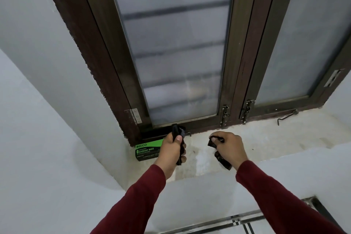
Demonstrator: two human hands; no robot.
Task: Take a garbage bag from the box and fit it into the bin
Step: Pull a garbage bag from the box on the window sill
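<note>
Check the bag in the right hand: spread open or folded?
Folded. The black bag in the right hand is a narrow, compact strip, not opened out.

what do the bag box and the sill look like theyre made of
Black bag roll: thin glossy plastic film, judging by its crinkled sheen. Garbage bag box: likely matte printed cardboard, with flat faces and sharp edges. Window sill: looks like rough, stained stone or cement, mottled and dull.

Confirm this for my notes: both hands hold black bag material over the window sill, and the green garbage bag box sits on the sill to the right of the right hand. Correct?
Not quite. In the head view the green garbage bag box sits on the sill at the far left, behind the left hand, not right of the right hand. Both hands do hold black bag material.
</note>
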